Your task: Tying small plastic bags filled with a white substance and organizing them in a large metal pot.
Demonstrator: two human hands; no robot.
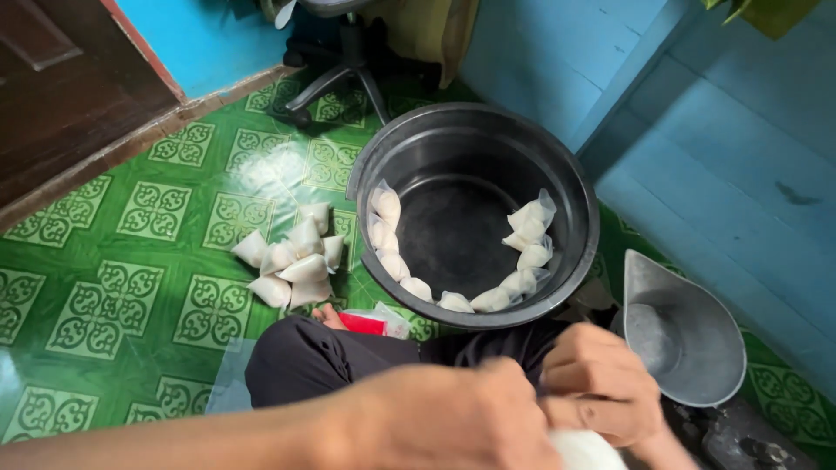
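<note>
Both hands, left (pixel 453 426) and right (pixel 601 387), pinched closed on white pouch (pixel 585 451). Black tub (pixel 575 200) held filled pouches (pixel 522 252); more pouches (pixel 292 257) lay on floor (pixel 131 287); scoop (pixel 684 335) nearby.

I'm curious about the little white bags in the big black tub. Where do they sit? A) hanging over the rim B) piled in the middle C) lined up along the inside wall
C: the white bags curve along the black tub wall, its middle bare.
</note>
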